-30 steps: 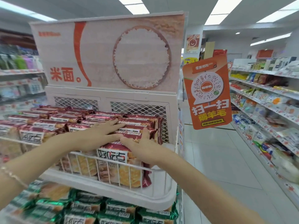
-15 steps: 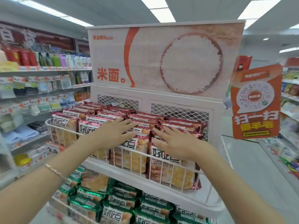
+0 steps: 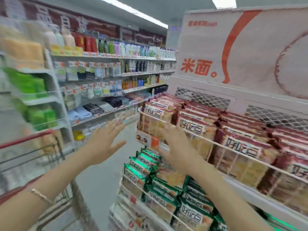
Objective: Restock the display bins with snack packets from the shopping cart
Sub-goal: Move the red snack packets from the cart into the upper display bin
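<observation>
Red snack packets [image 3: 205, 129] fill the upper white wire bin [image 3: 221, 145] on the right. Green snack packets [image 3: 141, 169] fill the lower wire bin [image 3: 160, 204] beneath it. My left hand [image 3: 105, 142] hovers in the aisle, fingers spread, holding nothing. My right hand [image 3: 176, 147] is in the air in front of the upper bin's left corner, fingers straight and empty. The shopping cart [image 3: 26, 139] with a red handle stands at the left edge; its contents are blurred.
A tall sign board [image 3: 233, 47] with a rice picture rises behind the bins. Shelves of bottles and folded cloths [image 3: 108, 80] line the far left of the aisle. A price tag [image 3: 143, 139] hangs on the upper bin's corner. Grey floor [image 3: 101, 180] lies between cart and display.
Both hands have lifted off the red packets and swung left, away from the upper bin. The view has turned left, bringing the cart into sight.
</observation>
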